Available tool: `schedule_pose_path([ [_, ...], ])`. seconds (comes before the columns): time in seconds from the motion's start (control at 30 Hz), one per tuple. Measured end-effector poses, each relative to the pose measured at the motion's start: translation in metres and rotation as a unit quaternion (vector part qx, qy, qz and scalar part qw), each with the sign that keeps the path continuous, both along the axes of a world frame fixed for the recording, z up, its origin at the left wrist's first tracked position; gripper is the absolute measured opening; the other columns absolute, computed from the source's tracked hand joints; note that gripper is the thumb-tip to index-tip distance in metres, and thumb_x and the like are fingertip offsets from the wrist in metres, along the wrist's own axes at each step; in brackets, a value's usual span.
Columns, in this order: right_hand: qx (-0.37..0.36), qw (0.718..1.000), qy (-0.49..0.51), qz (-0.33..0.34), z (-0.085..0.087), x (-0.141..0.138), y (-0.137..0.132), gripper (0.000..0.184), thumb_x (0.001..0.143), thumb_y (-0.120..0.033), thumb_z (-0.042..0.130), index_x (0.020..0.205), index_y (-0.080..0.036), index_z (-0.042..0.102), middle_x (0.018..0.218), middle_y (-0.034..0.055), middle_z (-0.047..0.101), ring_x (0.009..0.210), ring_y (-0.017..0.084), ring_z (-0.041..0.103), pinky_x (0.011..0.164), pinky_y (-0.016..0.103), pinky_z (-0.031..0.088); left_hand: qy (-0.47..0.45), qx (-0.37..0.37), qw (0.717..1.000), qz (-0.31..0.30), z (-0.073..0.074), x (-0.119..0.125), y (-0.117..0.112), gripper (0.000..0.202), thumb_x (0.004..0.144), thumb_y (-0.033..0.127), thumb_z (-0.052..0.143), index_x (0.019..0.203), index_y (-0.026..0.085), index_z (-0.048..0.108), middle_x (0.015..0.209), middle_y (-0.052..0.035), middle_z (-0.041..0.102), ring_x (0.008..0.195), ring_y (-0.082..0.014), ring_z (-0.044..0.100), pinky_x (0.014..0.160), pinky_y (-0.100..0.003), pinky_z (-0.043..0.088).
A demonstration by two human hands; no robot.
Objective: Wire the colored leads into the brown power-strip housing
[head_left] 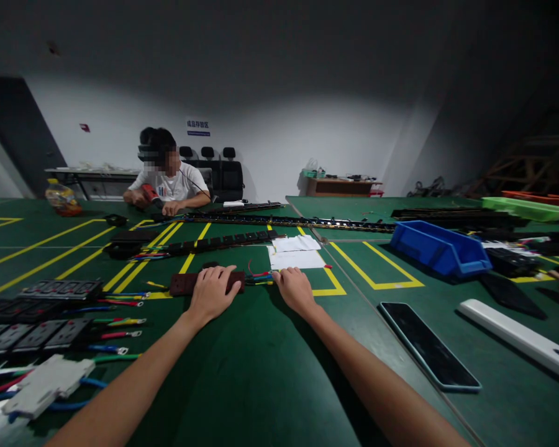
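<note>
A dark reddish-brown oblong block [182,285] lies across the green table in front of me. My left hand [215,290] rests over its right part, with the fingers curled over the top and the thumb along the near side. Short coloured wires [259,279] come out of the block's right end, blue, yellow and green among them. At their far end, my right hand [294,287] is closed, thumb and forefinger together on the wire ends; the fingertips partly hide what they grip. White paper sheets [298,257] lie just beyond my right hand.
Black socket modules [58,335] with lugged wires lie at left. A phone [428,344], a long white case [517,335] and a blue bin [440,251] are at right. Across the table, a person [170,183] holds a red power drill [151,195] near a long black strip [289,220].
</note>
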State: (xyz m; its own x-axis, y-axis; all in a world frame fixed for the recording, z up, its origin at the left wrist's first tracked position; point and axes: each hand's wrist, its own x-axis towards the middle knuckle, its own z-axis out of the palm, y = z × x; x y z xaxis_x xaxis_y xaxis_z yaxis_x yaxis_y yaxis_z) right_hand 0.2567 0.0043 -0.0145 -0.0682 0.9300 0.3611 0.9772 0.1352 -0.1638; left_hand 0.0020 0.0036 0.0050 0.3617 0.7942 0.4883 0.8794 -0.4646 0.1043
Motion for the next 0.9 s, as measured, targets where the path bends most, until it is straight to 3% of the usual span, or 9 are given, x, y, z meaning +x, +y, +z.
schedule_pose_path([
  [0.17, -0.022, 0.999, 0.024, 0.025, 0.0064, 0.0023, -0.0049, 0.058, 0.112, -0.043, 0.028, 0.083, -0.019, 0.073, 0.089, 0.0113, 0.075, 0.086, 0.02, 0.066, 0.075, 0.03, 0.038, 0.011, -0.002, 1.0, 0.0, 0.0013, 0.0006, -0.0006, 0.052, 0.102, 0.052, 0.041, 0.135, 0.019, 0.064, 0.118, -0.0142, 0.069, 0.112, -0.0333, 0.06, 0.104, -0.053, 0.041],
  [0.3, -0.018, 0.997, 0.027, 0.069, 0.0072, 0.0019, -0.008, 0.055, 0.111, -0.044, 0.034, 0.078, -0.02, 0.071, 0.085, 0.0078, 0.073, 0.081, 0.018, 0.065, 0.071, 0.028, 0.035, 0.015, 0.003, 1.0, 0.002, 0.0008, 0.0014, -0.0004, 0.051, 0.102, 0.052, 0.042, 0.131, 0.019, 0.067, 0.116, -0.0145, 0.07, 0.11, -0.0341, 0.061, 0.102, -0.053, 0.041],
  [0.47, 0.036, 0.998, 0.05, -0.002, 0.0074, 0.0045, -0.0086, 0.047, 0.111, -0.039, 0.034, 0.086, -0.02, 0.07, 0.09, 0.0076, 0.072, 0.089, 0.018, 0.064, 0.076, 0.028, 0.037, 0.012, 0.005, 1.0, -0.002, -0.0009, 0.0038, -0.0001, 0.05, 0.102, 0.052, 0.042, 0.13, 0.019, 0.067, 0.115, -0.0142, 0.07, 0.109, -0.033, 0.06, 0.102, -0.052, 0.041],
  [0.57, 0.04, 0.998, 0.051, -0.012, 0.0065, 0.0052, -0.0067, 0.042, 0.11, -0.037, 0.037, 0.088, -0.021, 0.069, 0.091, 0.0077, 0.071, 0.09, 0.019, 0.062, 0.078, 0.029, 0.038, 0.016, 0.003, 1.0, -0.001, 0.0002, 0.0042, -0.0004, 0.051, 0.102, 0.052, 0.042, 0.13, 0.018, 0.067, 0.114, -0.0139, 0.07, 0.108, -0.033, 0.061, 0.101, -0.052, 0.041],
  [0.9, 0.051, 0.992, 0.054, 0.101, 0.0018, 0.0041, -0.0059, 0.027, 0.106, -0.035, 0.05, 0.089, -0.021, 0.065, 0.091, 0.0052, 0.068, 0.09, 0.019, 0.06, 0.078, 0.028, 0.039, 0.028, 0.009, 1.0, 0.002, 0.001, 0.0013, -0.0006, 0.049, 0.103, 0.052, 0.043, 0.129, 0.018, 0.067, 0.113, -0.0132, 0.07, 0.107, -0.0325, 0.061, 0.1, -0.05, 0.041],
])
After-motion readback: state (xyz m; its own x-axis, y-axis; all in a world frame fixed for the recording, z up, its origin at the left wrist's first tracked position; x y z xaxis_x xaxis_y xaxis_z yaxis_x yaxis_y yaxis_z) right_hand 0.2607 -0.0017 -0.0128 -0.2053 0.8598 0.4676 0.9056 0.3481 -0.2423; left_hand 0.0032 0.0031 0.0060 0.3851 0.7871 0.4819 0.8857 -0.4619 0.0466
